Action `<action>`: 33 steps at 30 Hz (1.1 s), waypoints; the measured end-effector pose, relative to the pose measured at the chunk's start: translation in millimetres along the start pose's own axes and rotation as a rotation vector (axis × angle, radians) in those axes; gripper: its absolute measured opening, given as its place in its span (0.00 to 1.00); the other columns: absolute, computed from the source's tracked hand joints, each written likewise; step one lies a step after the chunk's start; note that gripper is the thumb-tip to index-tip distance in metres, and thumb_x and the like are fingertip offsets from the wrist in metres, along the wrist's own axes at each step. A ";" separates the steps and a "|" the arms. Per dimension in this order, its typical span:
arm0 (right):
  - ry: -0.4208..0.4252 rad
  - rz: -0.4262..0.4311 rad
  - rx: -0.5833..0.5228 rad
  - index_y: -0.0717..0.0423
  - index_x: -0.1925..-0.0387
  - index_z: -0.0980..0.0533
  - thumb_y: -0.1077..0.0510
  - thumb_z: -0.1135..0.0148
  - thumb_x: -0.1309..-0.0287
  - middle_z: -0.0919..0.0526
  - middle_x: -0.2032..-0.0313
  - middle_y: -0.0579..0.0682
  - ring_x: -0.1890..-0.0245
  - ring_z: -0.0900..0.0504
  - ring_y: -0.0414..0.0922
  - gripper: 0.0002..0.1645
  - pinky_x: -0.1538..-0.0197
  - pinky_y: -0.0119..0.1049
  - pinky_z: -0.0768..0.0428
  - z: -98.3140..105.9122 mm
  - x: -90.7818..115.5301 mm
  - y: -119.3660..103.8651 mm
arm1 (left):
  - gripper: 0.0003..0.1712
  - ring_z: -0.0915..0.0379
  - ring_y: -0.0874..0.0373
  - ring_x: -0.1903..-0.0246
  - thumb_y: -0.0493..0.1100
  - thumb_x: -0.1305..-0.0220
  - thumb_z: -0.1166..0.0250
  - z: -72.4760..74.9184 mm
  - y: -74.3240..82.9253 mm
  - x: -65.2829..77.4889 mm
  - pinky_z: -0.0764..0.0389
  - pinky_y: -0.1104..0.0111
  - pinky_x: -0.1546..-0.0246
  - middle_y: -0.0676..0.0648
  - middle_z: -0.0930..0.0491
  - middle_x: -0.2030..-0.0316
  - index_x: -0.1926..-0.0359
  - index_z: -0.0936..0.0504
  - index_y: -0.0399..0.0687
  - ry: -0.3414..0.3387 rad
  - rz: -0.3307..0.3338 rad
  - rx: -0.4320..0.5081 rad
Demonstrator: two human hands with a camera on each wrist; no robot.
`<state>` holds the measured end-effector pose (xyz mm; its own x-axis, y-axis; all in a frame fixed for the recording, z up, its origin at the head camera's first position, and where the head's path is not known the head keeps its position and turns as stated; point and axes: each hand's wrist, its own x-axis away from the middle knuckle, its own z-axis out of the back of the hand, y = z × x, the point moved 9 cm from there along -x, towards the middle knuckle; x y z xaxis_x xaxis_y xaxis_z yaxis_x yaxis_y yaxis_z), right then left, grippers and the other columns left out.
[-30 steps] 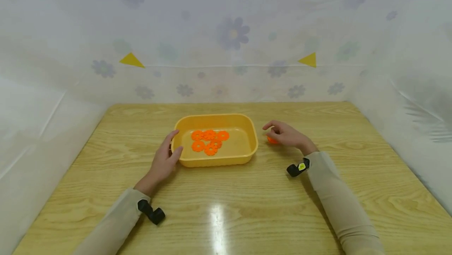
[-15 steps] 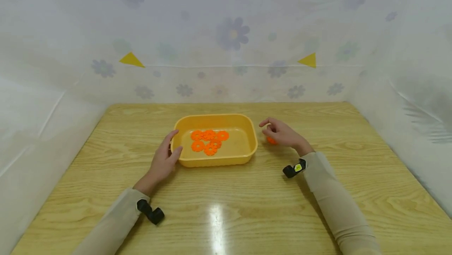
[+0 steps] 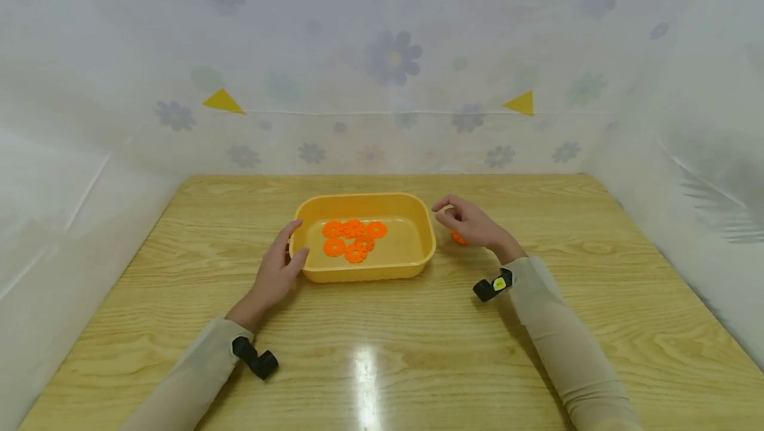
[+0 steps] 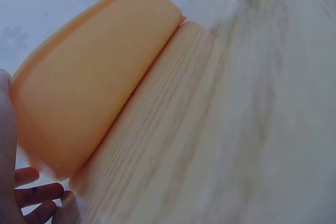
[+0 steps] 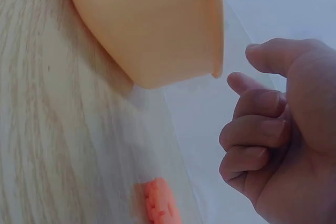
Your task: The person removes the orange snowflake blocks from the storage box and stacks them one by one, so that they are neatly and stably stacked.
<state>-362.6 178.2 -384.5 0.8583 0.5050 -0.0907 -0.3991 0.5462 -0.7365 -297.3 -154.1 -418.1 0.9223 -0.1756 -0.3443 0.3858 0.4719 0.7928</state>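
A yellow plastic tray (image 3: 412, 235) stands on the table, with several orange flower-shaped discs (image 3: 356, 253), some overlapping, in its left half. My left hand (image 3: 277, 272) grips the tray's left end, the thumb at the front left corner of the rim. In the left wrist view its fingers (image 4: 34, 195) curve by the tray's lower corner. My right hand (image 3: 474, 224) hovers just right of the tray, thumb and index finger apart, the other fingers curled, nothing visible between them. Below it on the table lie orange discs (image 5: 161, 203), apparently stacked, partly hidden by the hand in the head view.
The wood-grain table (image 3: 382, 325) extends in front of the tray and to both sides. A flower-patterned white sheet (image 3: 334, 73) hangs behind and at the sides, with two yellow triangles on it. Each wrist carries a small black camera (image 3: 255, 359).
My right hand has shifted left and slightly away, closer to the tray's right rim, leaving the orange discs on the table. The left hand and the tray stay put.
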 end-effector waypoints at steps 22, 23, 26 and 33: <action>0.054 0.068 -0.052 0.69 0.53 0.28 0.63 0.45 0.34 0.46 0.88 0.43 0.90 0.50 0.33 0.12 0.81 0.30 0.43 -6.9 -11.5 -46.3 | 0.30 0.28 0.48 0.59 0.35 0.31 0.47 7.1 32.3 3.6 0.27 0.74 0.63 0.31 0.34 0.37 0.31 0.41 0.32 -0.010 0.024 0.002; 0.056 0.077 -0.051 0.68 0.54 0.28 0.63 0.44 0.34 0.46 0.88 0.43 0.90 0.50 0.33 0.11 0.81 0.30 0.43 -8.9 -14.6 -42.2 | 0.30 0.28 0.47 0.59 0.34 0.31 0.47 8.6 38.2 4.1 0.27 0.74 0.63 0.30 0.34 0.37 0.31 0.41 0.31 -0.011 0.030 0.001; 0.058 0.124 -0.065 0.65 0.56 0.27 0.63 0.42 0.36 0.46 0.88 0.42 0.89 0.50 0.34 0.09 0.80 0.30 0.42 -14.9 -21.1 -35.9 | 0.29 0.28 0.47 0.60 0.33 0.31 0.47 9.4 43.2 4.6 0.28 0.75 0.63 0.28 0.35 0.37 0.32 0.41 0.28 -0.013 0.035 -0.005; 0.052 0.189 -0.060 0.67 0.56 0.26 0.63 0.39 0.38 0.47 0.86 0.42 0.87 0.49 0.35 0.11 0.76 0.30 0.40 -23.3 -27.4 -49.0 | 0.30 0.30 0.49 0.62 0.35 0.31 0.47 3.1 17.8 2.5 0.28 0.74 0.65 0.30 0.34 0.37 0.30 0.42 0.34 -0.008 0.021 0.005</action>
<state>-359.1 122.0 -361.5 0.7864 0.5584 -0.2643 -0.5357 0.4033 -0.7419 -288.1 -148.9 -403.3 0.9305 -0.1719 -0.3234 0.3660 0.4713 0.8024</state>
